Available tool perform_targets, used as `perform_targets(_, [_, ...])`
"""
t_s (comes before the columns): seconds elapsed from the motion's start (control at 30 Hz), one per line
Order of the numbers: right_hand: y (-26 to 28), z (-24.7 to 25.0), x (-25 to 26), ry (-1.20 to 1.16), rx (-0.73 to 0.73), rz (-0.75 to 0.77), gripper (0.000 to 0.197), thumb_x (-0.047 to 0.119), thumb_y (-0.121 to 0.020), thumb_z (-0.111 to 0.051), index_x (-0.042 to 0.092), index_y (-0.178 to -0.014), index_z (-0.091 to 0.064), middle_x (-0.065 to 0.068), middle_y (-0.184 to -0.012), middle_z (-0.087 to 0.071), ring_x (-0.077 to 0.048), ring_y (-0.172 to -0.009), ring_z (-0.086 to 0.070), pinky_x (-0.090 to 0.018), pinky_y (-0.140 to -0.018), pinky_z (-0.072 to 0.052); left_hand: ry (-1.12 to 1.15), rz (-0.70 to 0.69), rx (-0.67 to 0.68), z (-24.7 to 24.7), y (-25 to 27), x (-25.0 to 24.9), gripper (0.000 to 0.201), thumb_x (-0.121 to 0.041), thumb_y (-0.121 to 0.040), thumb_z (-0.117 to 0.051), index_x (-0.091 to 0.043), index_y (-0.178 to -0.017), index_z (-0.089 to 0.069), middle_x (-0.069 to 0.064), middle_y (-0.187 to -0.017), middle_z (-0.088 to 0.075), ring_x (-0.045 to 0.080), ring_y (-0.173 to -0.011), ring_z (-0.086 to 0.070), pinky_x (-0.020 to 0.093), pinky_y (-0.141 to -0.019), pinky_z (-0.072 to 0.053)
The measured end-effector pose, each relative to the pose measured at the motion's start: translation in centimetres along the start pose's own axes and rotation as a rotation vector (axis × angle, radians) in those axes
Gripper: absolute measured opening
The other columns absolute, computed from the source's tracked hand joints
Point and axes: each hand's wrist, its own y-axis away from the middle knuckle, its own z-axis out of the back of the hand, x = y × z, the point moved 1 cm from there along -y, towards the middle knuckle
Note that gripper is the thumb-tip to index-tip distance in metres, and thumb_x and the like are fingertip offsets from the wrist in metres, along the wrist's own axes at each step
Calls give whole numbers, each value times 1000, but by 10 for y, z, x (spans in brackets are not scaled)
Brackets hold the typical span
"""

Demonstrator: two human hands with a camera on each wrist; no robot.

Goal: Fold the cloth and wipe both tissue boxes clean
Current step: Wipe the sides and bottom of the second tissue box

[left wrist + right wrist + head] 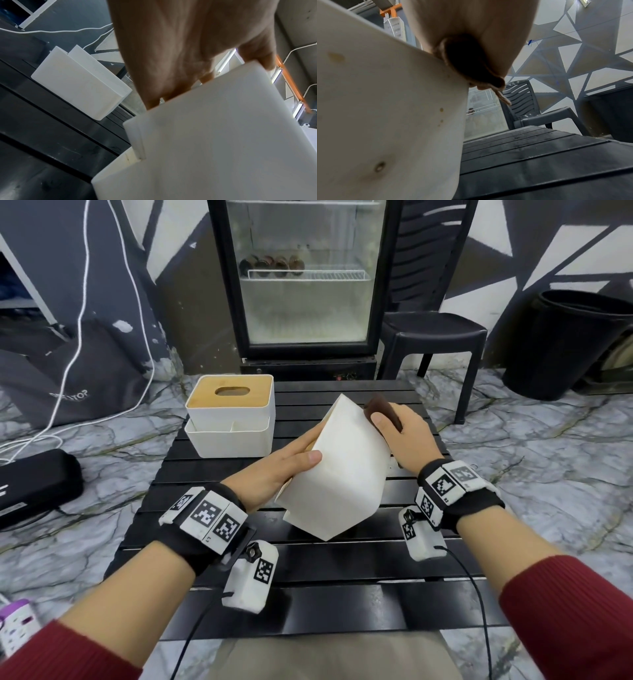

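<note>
My left hand (291,463) grips a white tissue box (342,474) and holds it tilted above the black slatted table (342,577), thumb on its upper face, fingers hidden behind its left side. My right hand (394,426) holds a folded dark brown cloth (380,409) and presses it against the box's far right face. In the right wrist view the cloth (464,60) sits between my palm and the white box (385,108), which carries small brownish spots. A second white tissue box (231,416) with a wooden lid stands at the table's back left, also seen as a white box (77,83) in the left wrist view.
A glass-door fridge (305,278) stands behind the table. A black plastic chair (435,337) is at the back right, a black bin (565,344) further right. A black case (37,481) and white cables (78,337) lie on the marble floor at left.
</note>
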Motion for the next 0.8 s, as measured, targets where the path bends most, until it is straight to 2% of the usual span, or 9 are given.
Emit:
perform_targets(0.1, [5,0,-4,-46,-7,-34,16,30,-93,-47,25,-101,-58,-1,-92,-55,-23,-93,-51,-33,-78,-36,-8,-2,-11,0,1,1,61,-33,-91,-42,-39,-148,-20,-11,-145,-44,14,-131,-45,31,-105,-41])
perform_targets(0.2, [9,2,-5,-66,-25,-63,22,35,-92,-48,26,-107,-60,4,-92,-57,-16,-90,-53,-27,-76,-36,-25,5,-14,-1,2,-1,59,-33,-92,-41,-41,-147,-21,-12,-144,-45,13,-129,-47,27,-100,-44])
perform_targets(0.3, [11,4,-1,-58,-19,-90,11,40,-90,-47,41,-90,-58,15,-83,-60,-1,-79,-54,-13,-62,-37,-31,14,-37,-1,3,-2,59,-34,-91,-42,-43,-146,-22,-12,-143,-47,15,-128,-48,34,-104,-41])
perform_targets(0.37, [14,7,2,-71,-21,-106,11,40,-89,-48,45,-81,-53,23,-77,-57,7,-76,-50,-10,-58,-33,-39,16,-50,-2,4,-2,58,-34,-90,-43,-44,-145,-25,-12,-140,-50,16,-126,-50,36,-103,-42])
perform_targets(0.5, [21,14,5,-165,-55,-101,12,35,-89,-53,41,-79,-57,20,-75,-59,5,-72,-52,-10,-57,-36,-65,20,-51,-4,9,-4,65,-36,-80,-55,-44,-140,-32,-13,-136,-53,13,-122,-53,33,-100,-42])
perform_targets(0.6, [25,25,12,-202,-93,-28,7,32,-87,-57,39,-87,-59,21,-77,-60,5,-72,-54,-4,-58,-38,-88,25,-71,-2,9,-5,65,-17,-76,-55,-45,-131,-36,-7,-130,-57,8,-114,-56,23,-91,-43])
perform_targets(0.67, [27,32,18,-246,-108,10,11,31,-86,-59,40,-92,-58,19,-84,-61,0,-78,-58,-16,-66,-45,-141,32,-61,-3,8,-7,69,-8,-71,-56,-46,-124,-34,-3,-127,-54,3,-107,-56,17,-84,-46])
perform_targets(0.73, [31,36,23,-261,-107,42,16,29,-86,-61,40,-98,-57,9,-95,-63,-11,-89,-59,-25,-75,-47,-203,22,-78,-4,7,-10,75,-2,-67,-57,-44,-123,-31,-1,-126,-50,0,-106,-53,15,-82,-46])
perform_targets(0.8, [37,37,25,-250,-123,76,22,26,-85,-61,39,-102,-56,3,-100,-60,-12,-92,-56,-16,-75,-45,-256,5,-94,-7,4,-14,80,0,-64,-56,-40,-126,-26,0,-130,-46,6,-116,-48,20,-88,-45])
